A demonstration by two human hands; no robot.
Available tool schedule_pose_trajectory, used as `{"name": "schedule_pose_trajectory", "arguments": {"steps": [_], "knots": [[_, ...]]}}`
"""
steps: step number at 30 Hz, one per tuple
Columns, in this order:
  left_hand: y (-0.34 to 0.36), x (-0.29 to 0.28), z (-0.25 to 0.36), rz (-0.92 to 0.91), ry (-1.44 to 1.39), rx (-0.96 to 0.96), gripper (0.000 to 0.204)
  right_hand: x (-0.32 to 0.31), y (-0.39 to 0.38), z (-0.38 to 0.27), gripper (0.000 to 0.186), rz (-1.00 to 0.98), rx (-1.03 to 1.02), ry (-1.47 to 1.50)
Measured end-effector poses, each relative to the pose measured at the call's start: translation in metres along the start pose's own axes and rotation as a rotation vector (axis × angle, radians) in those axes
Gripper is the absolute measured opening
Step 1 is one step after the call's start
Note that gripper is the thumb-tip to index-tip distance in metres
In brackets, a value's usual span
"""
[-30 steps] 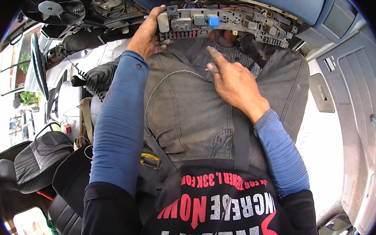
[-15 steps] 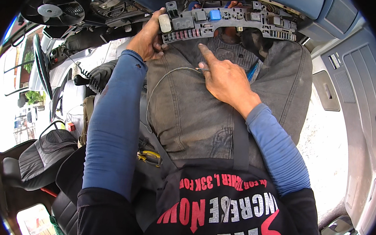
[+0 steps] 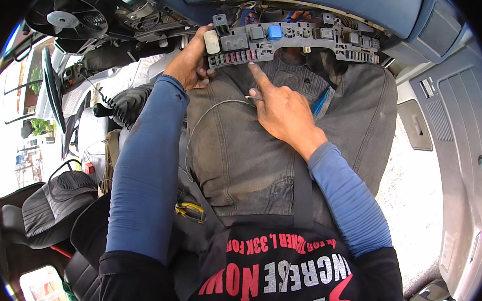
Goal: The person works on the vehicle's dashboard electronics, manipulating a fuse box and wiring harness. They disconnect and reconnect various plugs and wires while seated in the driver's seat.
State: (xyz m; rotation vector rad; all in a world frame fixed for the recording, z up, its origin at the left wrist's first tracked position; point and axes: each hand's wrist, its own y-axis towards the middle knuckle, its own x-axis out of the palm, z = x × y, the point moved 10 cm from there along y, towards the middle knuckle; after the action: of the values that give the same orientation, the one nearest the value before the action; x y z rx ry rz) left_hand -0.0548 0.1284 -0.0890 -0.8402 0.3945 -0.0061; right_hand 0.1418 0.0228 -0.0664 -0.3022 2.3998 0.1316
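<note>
A long grey fuse box (image 3: 289, 42), fitted with relays and rows of small fuses, spans the space above my knees under the dashboard. My left hand (image 3: 189, 64) grips its left end, beside a cream-coloured relay (image 3: 211, 42). A blue relay (image 3: 274, 32) sits near the middle. My right hand (image 3: 286, 111) stretches its index finger toward the lower edge of the fuse row (image 3: 240, 57); I cannot tell whether the tip touches. Between the thumb and the curled fingers of that hand is a thin grey wire (image 3: 210, 111), its short end poking out. The rest loops down my left thigh.
Yellow-handled pliers (image 3: 190, 210) lie by my left hip. A blue tool (image 3: 320, 102) rests between my thighs. Behind the fuse box hang loose wires (image 3: 248, 16). At the left are a black blower fan (image 3: 64, 19) and gear lever (image 3: 102, 109); the open door (image 3: 448, 110) is at right.
My right hand has shifted slightly left, its index fingertip now nearer the fuse row. The fuse box sits slightly lower in view, with my left hand still on it.
</note>
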Motion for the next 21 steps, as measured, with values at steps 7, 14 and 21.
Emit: {"name": "schedule_pose_trajectory", "arguments": {"steps": [7,14,21], "knots": [[-0.001,0.003,-0.002,-0.026,-0.011,-0.029,0.063,-0.007,0.001,0.014,0.059,0.031,0.008,0.055],[0.013,-0.001,-0.006,-0.044,-0.037,-0.033,0.063,-0.022,0.003,0.038,0.059,0.071,0.120,0.072],[0.008,0.000,-0.009,-0.028,-0.026,-0.099,0.068,-0.050,0.000,0.062,0.062,0.110,0.271,0.151]]}}
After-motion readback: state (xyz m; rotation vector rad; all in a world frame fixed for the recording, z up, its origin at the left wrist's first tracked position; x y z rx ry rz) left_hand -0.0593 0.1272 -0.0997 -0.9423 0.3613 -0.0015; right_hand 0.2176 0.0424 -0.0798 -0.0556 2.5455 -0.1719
